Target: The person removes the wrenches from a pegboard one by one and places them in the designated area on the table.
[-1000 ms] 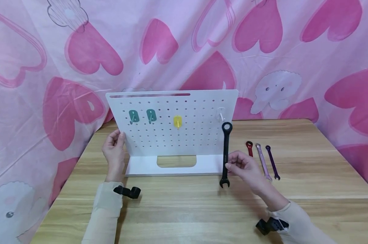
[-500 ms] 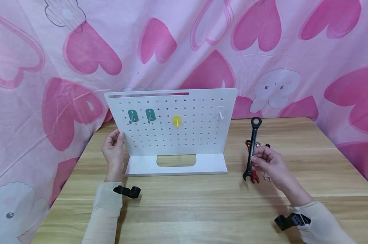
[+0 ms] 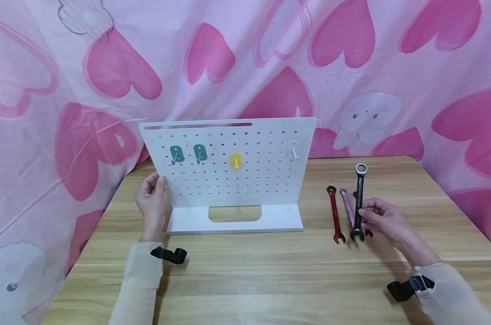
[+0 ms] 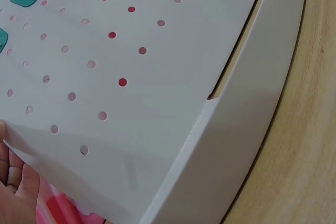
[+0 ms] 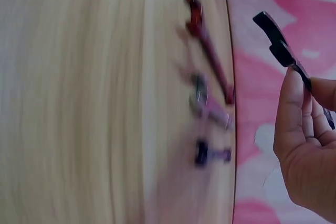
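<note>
My right hand (image 3: 385, 221) pinches a black combination wrench (image 3: 359, 201) by its shaft, ring end up and open end down, above the table at the right. Behind it lie a lilac wrench (image 3: 348, 205) and a dark purple wrench (image 3: 369, 233), both partly hidden; a red wrench (image 3: 334, 212) lies to their left. In the right wrist view the black wrench (image 5: 283, 54) sits between thumb and fingers. My left hand (image 3: 151, 198) grips the left edge of a white pegboard (image 3: 204, 194), thumb in front, as the left wrist view also shows on the board (image 4: 157, 87).
Two green hooks (image 3: 200, 152), a yellow hook (image 3: 236, 160) and a clear hook (image 3: 294, 151) are on the pegboard. Its base stands on a wooden table (image 3: 237, 280). A pink heart-patterned cloth (image 3: 245, 45) hangs behind the table.
My right hand has carried the black wrench rightward, from the pegboard's right edge to over the other wrenches, uncovering the red one. The left hand has stayed on the board.
</note>
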Demonstrator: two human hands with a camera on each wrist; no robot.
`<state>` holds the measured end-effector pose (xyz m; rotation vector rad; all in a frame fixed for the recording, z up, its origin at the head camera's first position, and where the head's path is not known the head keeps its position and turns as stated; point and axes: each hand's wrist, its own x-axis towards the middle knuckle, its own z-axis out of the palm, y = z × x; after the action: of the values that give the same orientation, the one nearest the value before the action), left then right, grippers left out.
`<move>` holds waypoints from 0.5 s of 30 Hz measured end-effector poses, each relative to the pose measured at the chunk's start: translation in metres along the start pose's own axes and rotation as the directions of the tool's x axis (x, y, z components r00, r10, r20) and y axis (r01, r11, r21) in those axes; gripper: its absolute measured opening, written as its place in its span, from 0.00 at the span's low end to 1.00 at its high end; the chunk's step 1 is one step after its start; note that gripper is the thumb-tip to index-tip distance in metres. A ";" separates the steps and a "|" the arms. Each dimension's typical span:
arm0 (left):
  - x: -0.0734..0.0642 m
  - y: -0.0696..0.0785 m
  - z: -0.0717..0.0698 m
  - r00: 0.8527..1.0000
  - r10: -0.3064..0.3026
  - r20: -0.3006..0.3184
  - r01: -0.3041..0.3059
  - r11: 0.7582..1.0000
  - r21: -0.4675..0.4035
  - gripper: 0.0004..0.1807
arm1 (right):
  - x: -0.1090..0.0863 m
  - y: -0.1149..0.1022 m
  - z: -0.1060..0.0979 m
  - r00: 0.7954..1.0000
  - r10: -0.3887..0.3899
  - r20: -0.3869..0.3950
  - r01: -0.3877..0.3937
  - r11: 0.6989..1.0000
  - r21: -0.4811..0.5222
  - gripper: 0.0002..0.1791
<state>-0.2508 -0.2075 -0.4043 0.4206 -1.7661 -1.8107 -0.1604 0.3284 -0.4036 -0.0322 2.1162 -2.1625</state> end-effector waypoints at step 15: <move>0.000 0.002 0.002 1.000 -0.019 -0.001 0.019 1.000 -0.020 0.15 | -0.007 0.016 -0.063 0.988 0.143 0.060 -0.131 0.976 -0.173 0.10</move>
<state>-0.2510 -0.2059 -0.4019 0.4318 -1.7474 -1.8385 -0.1579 0.3915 -0.4209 0.0199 2.1858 -1.8736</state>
